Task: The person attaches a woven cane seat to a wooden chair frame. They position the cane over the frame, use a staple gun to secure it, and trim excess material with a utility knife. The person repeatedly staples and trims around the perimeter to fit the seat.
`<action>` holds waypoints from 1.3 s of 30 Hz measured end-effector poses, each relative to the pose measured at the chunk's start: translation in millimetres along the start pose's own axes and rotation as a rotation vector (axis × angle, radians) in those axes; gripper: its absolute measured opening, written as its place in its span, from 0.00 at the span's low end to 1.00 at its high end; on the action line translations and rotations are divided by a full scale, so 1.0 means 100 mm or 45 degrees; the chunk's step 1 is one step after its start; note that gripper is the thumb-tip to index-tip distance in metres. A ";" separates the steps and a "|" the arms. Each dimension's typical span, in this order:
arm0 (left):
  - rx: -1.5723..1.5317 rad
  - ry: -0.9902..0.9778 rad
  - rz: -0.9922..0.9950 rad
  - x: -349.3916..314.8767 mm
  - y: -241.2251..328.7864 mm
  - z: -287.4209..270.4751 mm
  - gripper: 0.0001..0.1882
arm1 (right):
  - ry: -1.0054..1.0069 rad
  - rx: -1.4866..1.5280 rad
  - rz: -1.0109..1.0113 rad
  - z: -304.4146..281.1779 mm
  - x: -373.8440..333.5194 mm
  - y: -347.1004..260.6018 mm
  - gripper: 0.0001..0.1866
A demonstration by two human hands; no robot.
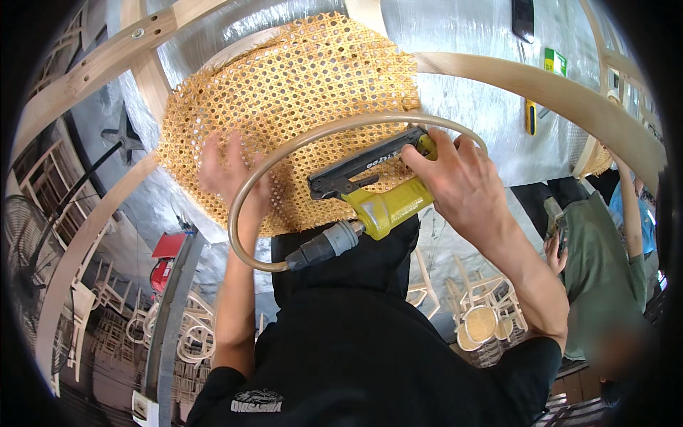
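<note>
A round sheet of woven cane webbing (284,78) with frayed edges lies in front of me, against a pale wooden frame. My right hand (466,178) grips the end of a yellow-green and black air staple gun (390,206), which is held tilted above the lower right part of the cane. From its grey coupling a translucent air hose (341,124) loops up over the webbing and back toward my right hand. My left hand (235,167), somewhat blurred, hovers over or touches the left part of the cane, its fingers apart and holding nothing; contact is hard to tell.
Curved wooden pieces (562,92) arch around the film-covered table (469,107). On it lie a yellow utility knife (531,117), a small green box (555,62) and a dark flat object (523,20). At right a co-worker in green (597,263) holds a tool. Chair frames (196,334) stand below.
</note>
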State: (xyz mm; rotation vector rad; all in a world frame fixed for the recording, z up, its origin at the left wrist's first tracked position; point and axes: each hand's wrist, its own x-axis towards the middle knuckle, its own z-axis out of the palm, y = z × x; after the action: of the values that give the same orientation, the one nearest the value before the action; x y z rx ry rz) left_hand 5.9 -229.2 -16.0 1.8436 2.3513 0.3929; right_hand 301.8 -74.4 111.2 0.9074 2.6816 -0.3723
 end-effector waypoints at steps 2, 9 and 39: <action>0.163 0.068 -0.195 -0.19 -0.37 -0.12 0.33 | -0.091 0.014 0.018 -0.04 0.03 -0.04 0.15; 0.202 0.092 -0.286 -0.43 -0.63 -0.32 0.32 | -0.185 0.019 0.040 -0.17 0.08 -0.17 0.12; -0.578 -0.391 0.662 -0.15 1.17 0.94 0.27 | -0.298 -0.130 -0.007 -0.09 0.37 -0.11 0.12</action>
State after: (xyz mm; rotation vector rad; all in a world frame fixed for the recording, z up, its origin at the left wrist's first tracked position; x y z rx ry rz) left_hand 143.0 -206.6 -74.5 2.0671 1.4234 0.5860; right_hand 264.9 -59.9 108.2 0.7754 2.4654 -0.3179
